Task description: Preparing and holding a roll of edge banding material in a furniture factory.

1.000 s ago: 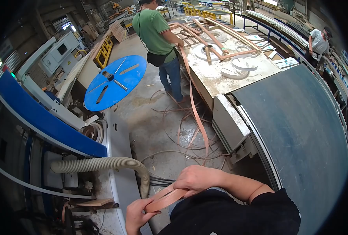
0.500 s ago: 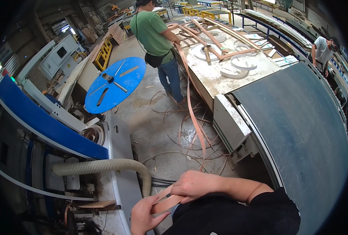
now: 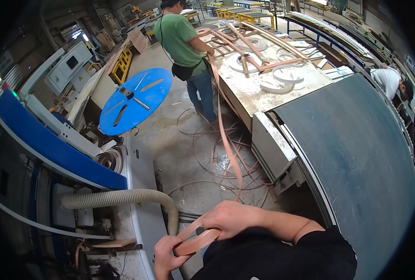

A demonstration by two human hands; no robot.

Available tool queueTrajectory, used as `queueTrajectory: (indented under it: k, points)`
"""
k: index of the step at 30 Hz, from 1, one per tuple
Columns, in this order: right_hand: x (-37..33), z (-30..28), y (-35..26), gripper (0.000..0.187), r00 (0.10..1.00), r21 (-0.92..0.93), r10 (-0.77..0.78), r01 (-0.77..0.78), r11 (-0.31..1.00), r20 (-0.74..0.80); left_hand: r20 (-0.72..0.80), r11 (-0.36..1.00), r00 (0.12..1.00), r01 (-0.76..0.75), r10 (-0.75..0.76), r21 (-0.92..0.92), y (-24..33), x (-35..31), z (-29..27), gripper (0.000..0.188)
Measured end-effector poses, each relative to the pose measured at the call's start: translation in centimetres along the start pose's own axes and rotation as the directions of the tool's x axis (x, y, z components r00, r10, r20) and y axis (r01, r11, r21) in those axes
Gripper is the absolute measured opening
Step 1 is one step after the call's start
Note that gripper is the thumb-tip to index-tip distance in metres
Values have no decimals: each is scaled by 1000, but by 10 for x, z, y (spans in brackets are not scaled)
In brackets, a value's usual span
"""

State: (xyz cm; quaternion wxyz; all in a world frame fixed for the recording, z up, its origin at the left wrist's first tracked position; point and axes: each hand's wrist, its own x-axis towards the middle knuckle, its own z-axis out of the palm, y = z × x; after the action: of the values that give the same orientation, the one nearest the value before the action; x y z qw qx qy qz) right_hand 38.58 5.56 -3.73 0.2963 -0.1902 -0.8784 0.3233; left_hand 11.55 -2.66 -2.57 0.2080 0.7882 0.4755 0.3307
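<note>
Near the lower edge, a pinkish-brown coil of edge banding (image 3: 199,242) is stretched between my two hands. My left hand (image 3: 166,253) grips its left end, fingers closed around the band. On the other end, my right hand (image 3: 230,219) is closed with the thumb against the coil. From beside my right hand, a long loose strip of the same banding (image 3: 227,142) runs up over the floor to a co-worker in a green shirt (image 3: 177,37), whose hands are at the table's edge.
More banding lies in tangled loops (image 3: 219,161) on the floor. To the left stand a machine with a ribbed hose (image 3: 118,198) and a blue round plate (image 3: 139,100). A worktable (image 3: 240,88) bears white coils and strips. A dark conveyor belt (image 3: 347,135) fills the right side, with another person (image 3: 387,80) beyond.
My left hand has closed more firmly around the coil, and the coil's loop shows more openly between my hands. The person at the far right has bent lower.
</note>
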Motion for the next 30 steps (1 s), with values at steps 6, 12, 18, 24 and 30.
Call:
queueTrajectory:
  k: [6,12,18,24,30]
  points:
    - [16,-3,-16,25,992,91,-78,87,992,-94,30,987,999,30,-35,155,39,28,18,36]
    - [6,-8,2,22,976,31,-186,191,981,-114,-2,956,992,-122,127,267,21,-1,3,24]
    - [8,2,8,24,929,-208,-359,335,919,-91,-30,843,916,-355,400,404,-10,-11,2,31]
    - [18,6,10,17,958,-250,-286,276,928,-1,-176,942,972,-95,158,322,39,16,15,33]
    - [23,3,9,18,967,-104,-256,255,961,4,127,956,987,-124,93,264,14,-3,-8,31]
